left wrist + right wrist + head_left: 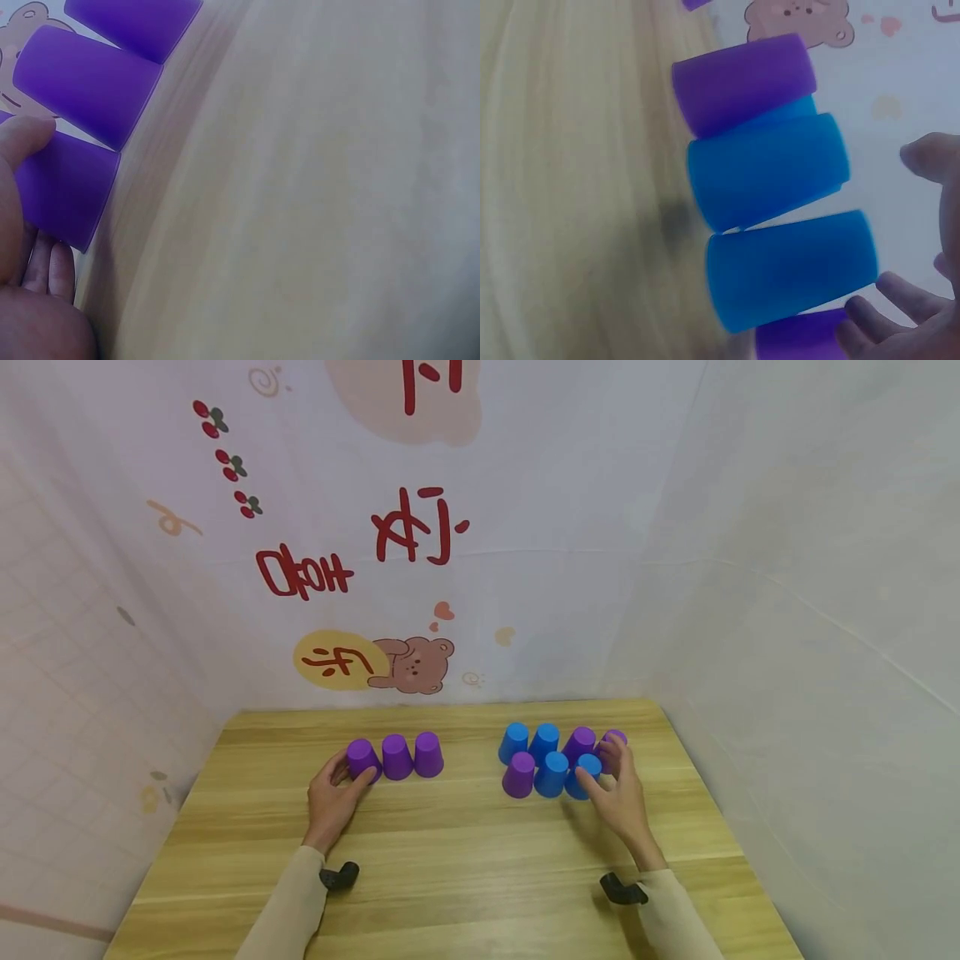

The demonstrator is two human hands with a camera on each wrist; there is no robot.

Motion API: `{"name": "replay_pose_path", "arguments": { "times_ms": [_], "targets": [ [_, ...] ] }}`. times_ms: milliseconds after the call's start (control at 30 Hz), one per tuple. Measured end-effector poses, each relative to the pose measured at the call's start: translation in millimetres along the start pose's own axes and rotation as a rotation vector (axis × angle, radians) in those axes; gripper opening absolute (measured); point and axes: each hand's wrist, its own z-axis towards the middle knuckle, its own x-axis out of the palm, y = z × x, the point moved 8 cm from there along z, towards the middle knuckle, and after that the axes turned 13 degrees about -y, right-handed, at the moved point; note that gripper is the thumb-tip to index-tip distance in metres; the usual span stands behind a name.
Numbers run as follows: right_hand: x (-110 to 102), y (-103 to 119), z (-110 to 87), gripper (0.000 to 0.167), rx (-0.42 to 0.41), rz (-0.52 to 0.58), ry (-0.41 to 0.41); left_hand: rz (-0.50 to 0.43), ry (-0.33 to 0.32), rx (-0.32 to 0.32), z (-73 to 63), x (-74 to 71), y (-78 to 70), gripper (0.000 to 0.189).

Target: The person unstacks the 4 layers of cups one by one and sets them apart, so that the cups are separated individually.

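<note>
Three purple cups stand upside down in a row on the left of the head view. My left hand (332,797) holds the leftmost purple cup (362,753), thumb on its near side and fingers round its far left side. In the left wrist view that same cup (67,184) stands on the table beside the other two. My right hand (624,797) is spread over the right end of a two-row cup group, near the front blue cup (582,781) and a purple cup (613,739) behind it. The right wrist view shows the thumb apart from the cups and fingertips (859,307) by the end blue cup (791,270).
The right group also has a purple cup (518,777) and a blue cup (551,775) in front, with two blue cups and another purple cup (580,743) behind. A printed white cloth (562,568) rises at the wooden table's (450,868) back edge.
</note>
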Motion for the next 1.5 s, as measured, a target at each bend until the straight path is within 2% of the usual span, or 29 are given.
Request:
{"name": "replay_pose_path", "arguments": {
  "times_ms": [167,467,667,900,1067,1167,1300,1500],
  "targets": [
    [-0.6,21.9,0.9,0.092,-0.033,-0.008,-0.010,0.000,0.005,-0.005,-0.3,0.3,0.6,0.076],
    [13.9,76.0,3.2,0.092,-0.110,0.007,0.037,0.015,0.001,-0.006,-0.3,-0.1,1.9,0.075],
    [36.1,110.1,0.6,0.094,-0.162,0.027,0.089,0.018,0.002,-0.014,0.5,-1.0,1.0,0.075],
    [73.3,142.4,-9.3,0.094,-0.218,0.068,0.161,0.011,0.015,-0.017,0.6,0.1,1.3,0.076],
    [101.8,154.9,-14.9,0.095,-0.227,0.063,0.207,-0.006,0.025,-0.014,0.4,1.2,1.3,0.076],
    [118.4,159.4,-18.3,0.094,-0.199,0.082,0.242,-0.006,0.030,-0.013,0.3,1.6,0.9,0.077],
    [141.0,159.1,-22.4,0.093,-0.152,0.107,0.276,-0.001,0.031,-0.016,-0.1,1.3,0.9,0.077],
    [171.3,157.1,-26.4,0.089,-0.124,0.117,0.303,-0.002,0.031,-0.013,0.6,0.4,0.9,0.076]
  ]
}}
